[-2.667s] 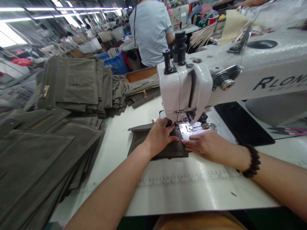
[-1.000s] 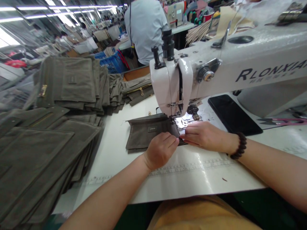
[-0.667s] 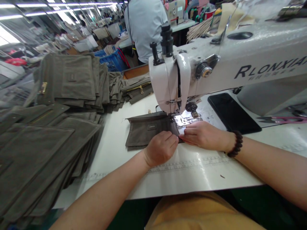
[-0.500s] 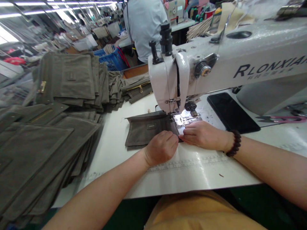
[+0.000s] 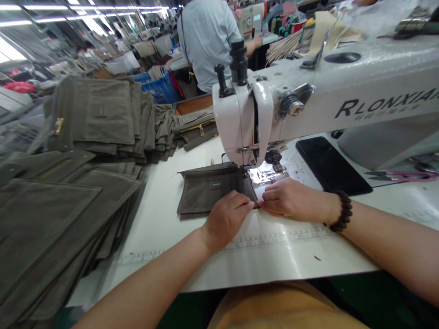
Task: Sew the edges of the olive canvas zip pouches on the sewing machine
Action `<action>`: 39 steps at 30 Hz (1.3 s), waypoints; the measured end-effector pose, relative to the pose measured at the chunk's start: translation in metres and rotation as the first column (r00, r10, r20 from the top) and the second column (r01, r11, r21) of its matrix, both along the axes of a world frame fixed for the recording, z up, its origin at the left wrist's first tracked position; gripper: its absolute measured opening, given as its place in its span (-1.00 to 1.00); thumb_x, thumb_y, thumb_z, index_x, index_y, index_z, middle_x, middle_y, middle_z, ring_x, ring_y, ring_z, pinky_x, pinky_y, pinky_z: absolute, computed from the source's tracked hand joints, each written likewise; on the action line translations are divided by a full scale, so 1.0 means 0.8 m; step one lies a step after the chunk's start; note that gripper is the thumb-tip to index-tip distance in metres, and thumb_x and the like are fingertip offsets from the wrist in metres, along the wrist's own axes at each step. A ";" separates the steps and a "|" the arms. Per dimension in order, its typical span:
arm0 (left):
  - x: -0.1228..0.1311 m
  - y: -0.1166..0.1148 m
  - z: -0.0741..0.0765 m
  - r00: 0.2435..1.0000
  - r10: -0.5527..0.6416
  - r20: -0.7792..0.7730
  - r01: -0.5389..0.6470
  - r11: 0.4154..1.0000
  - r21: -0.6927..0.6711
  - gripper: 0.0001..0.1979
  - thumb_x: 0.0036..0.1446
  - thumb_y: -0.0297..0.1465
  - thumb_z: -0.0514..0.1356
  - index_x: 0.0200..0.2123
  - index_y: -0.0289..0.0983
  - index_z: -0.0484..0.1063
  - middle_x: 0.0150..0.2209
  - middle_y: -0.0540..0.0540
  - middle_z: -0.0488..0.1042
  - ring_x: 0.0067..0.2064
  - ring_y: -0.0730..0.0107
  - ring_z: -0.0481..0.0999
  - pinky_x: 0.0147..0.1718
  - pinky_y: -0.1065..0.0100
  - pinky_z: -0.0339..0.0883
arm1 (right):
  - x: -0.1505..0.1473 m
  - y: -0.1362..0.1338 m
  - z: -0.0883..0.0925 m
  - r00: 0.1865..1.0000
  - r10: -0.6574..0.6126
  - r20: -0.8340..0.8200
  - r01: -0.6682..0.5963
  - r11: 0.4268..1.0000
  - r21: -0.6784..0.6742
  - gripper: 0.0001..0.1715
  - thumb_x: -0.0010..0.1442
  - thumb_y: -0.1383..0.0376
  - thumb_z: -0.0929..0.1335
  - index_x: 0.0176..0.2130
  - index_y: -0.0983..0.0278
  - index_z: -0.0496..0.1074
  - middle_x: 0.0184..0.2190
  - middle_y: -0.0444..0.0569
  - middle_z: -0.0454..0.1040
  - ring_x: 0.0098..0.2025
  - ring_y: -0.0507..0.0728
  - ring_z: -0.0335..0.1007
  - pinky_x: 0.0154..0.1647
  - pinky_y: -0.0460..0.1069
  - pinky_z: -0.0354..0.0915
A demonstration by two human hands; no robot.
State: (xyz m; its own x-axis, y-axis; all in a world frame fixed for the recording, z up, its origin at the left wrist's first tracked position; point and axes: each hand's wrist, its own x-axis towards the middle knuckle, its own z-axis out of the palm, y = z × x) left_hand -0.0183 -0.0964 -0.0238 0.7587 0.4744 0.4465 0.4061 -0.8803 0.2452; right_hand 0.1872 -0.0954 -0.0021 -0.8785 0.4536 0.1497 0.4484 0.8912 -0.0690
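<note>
A dark olive fabric pouch [image 5: 202, 194] with a small label lies flat on the white table, its right edge under the presser foot of the sewing machine [image 5: 236, 123]. My left hand [image 5: 228, 217] is closed, pinching the pouch near its front right corner. Close beside it, my right hand [image 5: 284, 198] has its fingers pressed together on the same corner, from the right. A beaded bracelet [image 5: 341, 211] circles my right wrist. The machine's lamp lights the metal plate by the needle. My fingers partly cover the pouch's corner.
Stacks of olive fabric pieces [image 5: 99, 112] fill the left side, with more panels [image 5: 48, 228] nearer me. Zippered pieces [image 5: 197, 130] lie behind the machine head. To the right are a black phone [image 5: 332, 164] and pink-handled scissors [image 5: 404, 176]. A person in grey [image 5: 209, 43] sits beyond.
Both hands remain at the pouch's corner, and the left fingers look straighter than before. The view has shifted slightly. In the background, the other person's forearm now shows.
</note>
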 end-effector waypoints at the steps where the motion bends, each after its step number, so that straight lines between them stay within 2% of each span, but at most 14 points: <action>1: 0.000 0.001 0.000 1.000 -0.007 0.019 0.008 1.000 -0.021 -0.82 0.18 -0.51 0.01 -0.33 -0.38 0.41 -0.39 -0.10 0.42 -0.32 0.40 0.32 -0.36 0.38 0.33 | 0.000 0.000 0.000 1.000 0.001 0.011 -0.001 1.000 0.004 -0.71 0.24 0.37 0.18 -0.48 0.33 0.31 -0.53 -0.12 0.31 -0.49 -0.01 0.13 -0.46 -0.03 -0.03; 8: -0.003 0.012 0.003 0.997 -0.045 0.056 0.047 0.998 -0.044 -0.83 0.15 -0.55 0.03 -0.34 -0.40 0.42 -0.40 -0.11 0.43 -0.33 0.40 0.34 -0.36 0.38 0.36 | -0.005 -0.003 0.002 0.996 -0.005 0.089 -0.002 0.997 0.077 -0.77 0.23 0.40 0.17 -0.37 0.37 0.35 -0.48 -0.05 0.35 -0.44 0.04 0.19 -0.47 -0.01 -0.02; 14: -0.007 0.027 -0.001 0.998 -0.062 -0.020 0.062 0.998 -0.002 -0.78 0.19 -0.52 -0.04 -0.31 -0.39 0.41 -0.36 -0.12 0.43 -0.30 0.38 0.34 -0.30 0.36 0.37 | -0.009 0.000 -0.005 0.994 -0.069 0.089 0.055 0.988 0.147 -0.70 0.26 0.41 0.12 -0.35 0.39 0.37 -0.49 -0.05 0.35 -0.45 0.04 0.21 -0.48 -0.01 0.01; 20: -0.008 0.044 -0.005 0.993 -0.083 -0.082 0.088 0.994 0.060 -0.80 0.19 -0.52 -0.02 -0.28 -0.39 0.40 -0.35 -0.11 0.42 -0.29 0.37 0.34 -0.25 0.36 0.36 | -0.010 0.006 -0.015 0.985 -0.138 0.104 0.118 0.977 0.180 -0.75 0.24 0.38 0.16 -0.28 0.38 0.38 -0.46 -0.05 0.37 -0.43 0.06 0.24 -0.48 -0.01 0.04; 25: -0.008 0.058 -0.006 0.986 -0.068 -0.152 0.086 0.990 0.115 -0.79 0.19 -0.51 -0.03 -0.28 -0.39 0.40 -0.34 -0.11 0.42 -0.28 0.37 0.35 -0.22 0.35 0.36 | -0.010 0.010 -0.016 0.975 -0.191 0.115 0.170 0.971 0.169 -0.76 0.22 0.39 0.18 -0.20 0.39 0.38 -0.43 -0.01 0.39 -0.41 0.05 0.27 -0.47 -0.03 0.09; 32: -0.004 0.080 -0.010 0.984 -0.029 -0.178 0.054 0.989 0.137 -0.85 0.13 -0.52 0.06 -0.28 -0.35 0.42 -0.31 -0.07 0.44 -0.25 0.35 0.38 -0.19 0.36 0.35 | -0.006 0.010 -0.018 0.976 -0.172 0.134 0.153 0.977 0.146 -0.76 0.15 0.43 0.23 -0.17 0.43 0.37 -0.43 -0.02 0.38 -0.42 0.07 0.27 -0.41 -0.01 0.14; 39: 0.002 0.091 -0.001 0.985 0.036 -0.170 -0.015 0.992 0.125 -0.90 0.09 -0.51 0.12 -0.33 -0.33 0.44 -0.32 -0.06 0.47 -0.25 0.35 0.39 -0.24 0.40 0.34 | -0.005 0.011 -0.019 0.976 -0.162 0.145 0.145 0.981 0.127 -0.74 0.20 0.42 0.18 -0.15 0.43 0.35 -0.41 0.00 0.37 -0.40 0.07 0.24 -0.36 -0.01 0.14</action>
